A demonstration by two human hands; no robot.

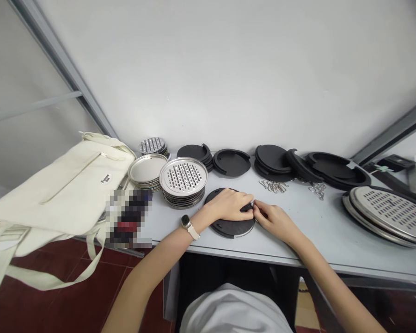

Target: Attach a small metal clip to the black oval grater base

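Note:
A round black plastic disc (234,228) lies on the table near its front edge. My left hand (230,205) rests across the top of it, with its fingers bent over the right rim and holding it down. At that same rim my right hand (272,221) is closed in a pinch, the fingertips almost meeting those of the left. Whatever sits between the right fingertips is too small and covered to name. Just left of the disc stands a stack of round metal grater plates (183,178), the top one full of raised holes.
Plain metal discs (147,169) and a small grater stack (152,145) stand back left. Black round holders (231,162) line the wall. Wire clips (273,186) lie before them. Large grater plates (395,212) are at right, a cream bag (65,185) at left.

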